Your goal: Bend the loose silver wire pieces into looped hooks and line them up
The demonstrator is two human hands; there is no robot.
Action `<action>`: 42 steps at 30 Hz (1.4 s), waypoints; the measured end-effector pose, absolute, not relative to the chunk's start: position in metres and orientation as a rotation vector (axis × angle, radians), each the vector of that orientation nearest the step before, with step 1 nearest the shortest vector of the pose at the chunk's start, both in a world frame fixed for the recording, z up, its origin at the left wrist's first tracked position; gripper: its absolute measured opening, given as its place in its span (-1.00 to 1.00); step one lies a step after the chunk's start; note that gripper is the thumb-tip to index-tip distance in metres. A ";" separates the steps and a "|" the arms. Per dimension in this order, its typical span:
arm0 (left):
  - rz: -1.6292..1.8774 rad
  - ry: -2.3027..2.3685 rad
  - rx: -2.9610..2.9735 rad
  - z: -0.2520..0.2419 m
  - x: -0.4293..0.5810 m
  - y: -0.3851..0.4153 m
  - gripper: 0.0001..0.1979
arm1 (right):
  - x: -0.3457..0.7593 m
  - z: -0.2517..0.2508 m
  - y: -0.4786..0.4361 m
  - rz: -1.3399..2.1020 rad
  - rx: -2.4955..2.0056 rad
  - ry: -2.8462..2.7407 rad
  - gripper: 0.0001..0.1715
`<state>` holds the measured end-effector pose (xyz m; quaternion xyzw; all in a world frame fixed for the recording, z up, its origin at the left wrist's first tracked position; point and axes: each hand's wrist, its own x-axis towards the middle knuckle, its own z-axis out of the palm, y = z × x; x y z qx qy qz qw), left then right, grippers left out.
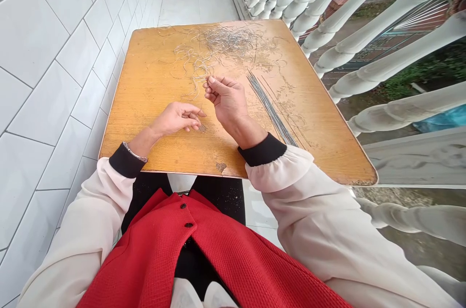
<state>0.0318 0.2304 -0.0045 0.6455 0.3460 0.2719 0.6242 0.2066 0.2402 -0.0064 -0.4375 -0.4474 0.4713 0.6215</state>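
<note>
My right hand [227, 97] is raised over the middle of the wooden table, with thumb and forefinger pinched on a thin wire. Curled loose wires [201, 68] lie just beyond those fingertips, so where the held one ends is hard to make out. To the left and lower, my left hand [178, 118] hovers near the tabletop, its fingers loosely stretched and apart, with no object clearly visible in them. A bundle of straight grey wires [269, 106] lies to the right of my right hand. Farther back sits a tangled heap of wires [231, 39].
The wooden table [145, 70] has rounded corners and a worn surface. A white tiled wall [47, 85] runs close along the left. White balusters [349, 56] line the right side. A few single wires [284, 104] lie beside the bundle.
</note>
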 end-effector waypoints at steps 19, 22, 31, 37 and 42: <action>0.436 0.835 1.544 0.004 0.036 0.218 -0.89 | 0.219 -0.004 0.251 0.956 -0.960 -1.004 -0.66; 0.325 0.802 1.590 0.007 0.032 0.221 -0.94 | 0.222 -0.003 0.253 0.942 -0.973 -1.015 -0.68; 0.776 1.053 1.516 0.009 0.030 0.231 -0.72 | 0.213 0.000 0.245 1.007 -0.967 -1.002 -0.69; 0.662 0.893 1.555 0.002 0.037 0.228 -0.90 | 0.206 -0.002 0.242 1.011 -0.986 -1.017 -0.70; 0.647 0.843 1.543 0.004 0.039 0.226 -0.84 | 0.206 -0.005 0.244 1.007 -0.965 -1.024 -0.71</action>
